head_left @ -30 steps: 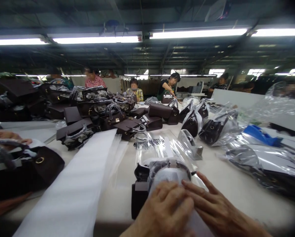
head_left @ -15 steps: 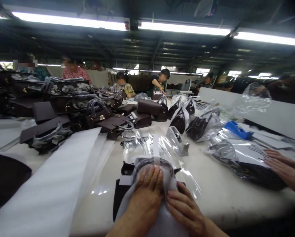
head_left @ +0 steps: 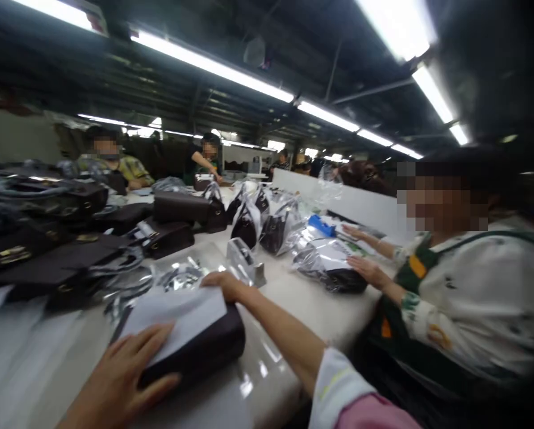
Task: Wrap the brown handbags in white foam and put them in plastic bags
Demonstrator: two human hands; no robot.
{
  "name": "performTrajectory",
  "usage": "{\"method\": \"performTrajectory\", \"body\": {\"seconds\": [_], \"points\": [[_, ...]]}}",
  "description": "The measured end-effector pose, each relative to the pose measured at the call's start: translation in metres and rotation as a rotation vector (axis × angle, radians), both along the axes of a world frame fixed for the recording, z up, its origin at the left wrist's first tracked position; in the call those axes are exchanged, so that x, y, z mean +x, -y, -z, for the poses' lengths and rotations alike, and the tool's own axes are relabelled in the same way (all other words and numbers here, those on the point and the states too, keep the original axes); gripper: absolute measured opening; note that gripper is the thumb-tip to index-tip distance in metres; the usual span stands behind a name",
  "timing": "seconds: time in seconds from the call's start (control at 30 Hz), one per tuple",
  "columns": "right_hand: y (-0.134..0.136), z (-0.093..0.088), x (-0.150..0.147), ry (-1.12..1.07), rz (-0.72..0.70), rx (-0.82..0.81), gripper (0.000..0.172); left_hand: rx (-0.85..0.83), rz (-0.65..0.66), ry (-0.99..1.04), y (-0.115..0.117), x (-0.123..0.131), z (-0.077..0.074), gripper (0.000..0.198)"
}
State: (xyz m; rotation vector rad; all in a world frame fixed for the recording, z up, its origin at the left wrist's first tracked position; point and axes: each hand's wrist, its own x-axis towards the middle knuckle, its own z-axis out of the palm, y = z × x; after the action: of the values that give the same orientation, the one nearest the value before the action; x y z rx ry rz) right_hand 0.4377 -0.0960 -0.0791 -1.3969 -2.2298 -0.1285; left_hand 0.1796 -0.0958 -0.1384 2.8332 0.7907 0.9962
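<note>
A dark brown handbag (head_left: 204,345) lies on its side in front of me, with a white sheet (head_left: 181,313) across its upper face. My left hand (head_left: 124,372) rests against the near left side of the bag, fingers and thumb spread, fingertips on the sheet. Stretched across to the far right corner, my right hand (head_left: 224,285) touches the sheet and the bag's edge. Its fingers reach left over that edge, partly hidden and blurred. Beyond the bag, its wrapped handles (head_left: 181,277) lie on a clear plastic bag (head_left: 258,351).
At the right, a co-worker (head_left: 467,298) has both hands at a plastic-wrapped handbag (head_left: 344,277). A blue object (head_left: 321,225) lies behind it. Several wrapped handbags (head_left: 245,223) stand farther back; more brown bags (head_left: 70,256) pile up at the left, near white foam sheets (head_left: 21,339).
My view has swung right, bringing the co-worker into sight. Both hands have moved apart from the foam-wrapped middle of the bag to its sides. A white sheet now shows on top.
</note>
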Motion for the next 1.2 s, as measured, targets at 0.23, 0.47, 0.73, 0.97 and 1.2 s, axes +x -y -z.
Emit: {"method": "performTrajectory", "body": {"seconds": [0.23, 0.47, 0.73, 0.97, 1.2], "points": [[0.065, 0.027, 0.012, -0.312, 0.033, 0.143, 0.023, -0.114, 0.005, -0.3, 0.013, 0.018, -0.047, 0.044], [0.201, 0.083, -0.036, 0.162, -0.168, 0.239, 0.026, -0.192, -0.012, -0.264, 0.019, 0.015, -0.044, 0.042], [0.173, 0.053, -0.03, -0.163, 0.033, 0.249, 0.004, -0.224, -0.003, -0.279, 0.064, 0.011, -0.055, 0.041], [0.171, 0.068, -0.034, -0.353, 0.14, 0.208, 0.0, -0.29, 0.071, -0.254, 0.082, -0.012, -0.043, 0.067], [0.188, 0.069, -0.038, -0.456, 0.231, 0.25, 0.005, -0.151, -0.025, 0.007, 0.09, -0.016, -0.018, 0.041]]}}
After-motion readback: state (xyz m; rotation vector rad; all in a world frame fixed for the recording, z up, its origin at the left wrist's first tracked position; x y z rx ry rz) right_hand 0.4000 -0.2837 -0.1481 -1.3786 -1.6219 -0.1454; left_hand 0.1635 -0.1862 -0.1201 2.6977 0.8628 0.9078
